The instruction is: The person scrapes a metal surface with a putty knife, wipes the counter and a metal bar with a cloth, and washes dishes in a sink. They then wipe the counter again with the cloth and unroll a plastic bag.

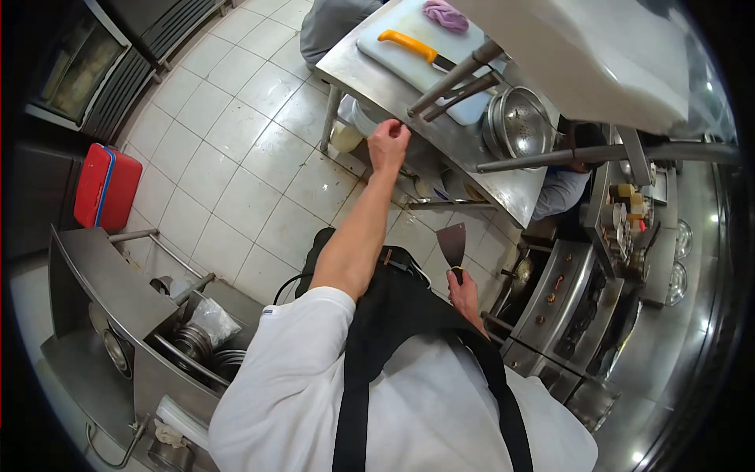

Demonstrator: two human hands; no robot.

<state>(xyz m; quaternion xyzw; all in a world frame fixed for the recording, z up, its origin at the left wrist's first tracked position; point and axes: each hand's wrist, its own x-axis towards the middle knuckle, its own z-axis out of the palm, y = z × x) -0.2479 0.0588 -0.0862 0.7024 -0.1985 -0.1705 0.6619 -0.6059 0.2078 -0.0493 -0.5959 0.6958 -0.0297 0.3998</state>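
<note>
A metal scraper (pixel 451 245) with a broad flat blade points away from my body. My right hand (pixel 464 291) is closed round its dark handle, which shows a bit of yellow near the blade. My left arm reaches forward, and my left hand (pixel 388 146) is at the near edge of the steel table (pixel 346 67), fingers curled together; I cannot tell what is in them. On that table a yellow-handled knife (pixel 409 43) lies across a white cutting board (pixel 381 39), beside a purple cloth (pixel 445 15). Metal colanders (pixel 523 122) stand further right.
A red cooler (pixel 110 189) sits on the tiled floor at the left. Steel shelving (pixel 110 275) with stacked pans is at the lower left. A stove (pixel 550 299) lies to the right. One person's sleeve (pixel 562 193) shows beyond the table, another person (pixel 330 31) at its far left.
</note>
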